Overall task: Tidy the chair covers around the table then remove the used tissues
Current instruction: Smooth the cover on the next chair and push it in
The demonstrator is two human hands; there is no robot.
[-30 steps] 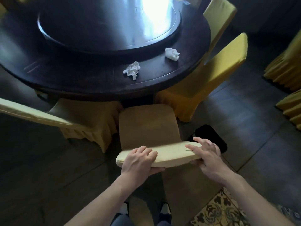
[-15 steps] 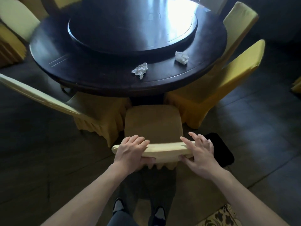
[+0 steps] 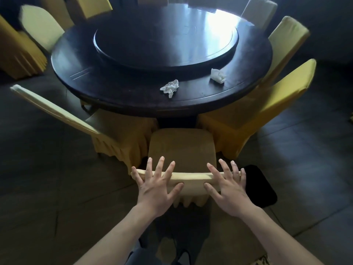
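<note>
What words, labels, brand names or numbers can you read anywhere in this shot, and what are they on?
None: no readable text, label, brand or number shows in the head view.
Round dark table and its turntable: bare wood, no markings.
Two crumpled tissues: plain white, no print.
Yellow chair covers: plain fabric, no tag visible.
Black mat on the floor: no lettering visible.

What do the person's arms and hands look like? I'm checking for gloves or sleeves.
Both forearms are bare as far as the frame shows, with no sleeves visible. The left hand and right hand wear no gloves; no rings, watch or bracelets can be seen.
</note>
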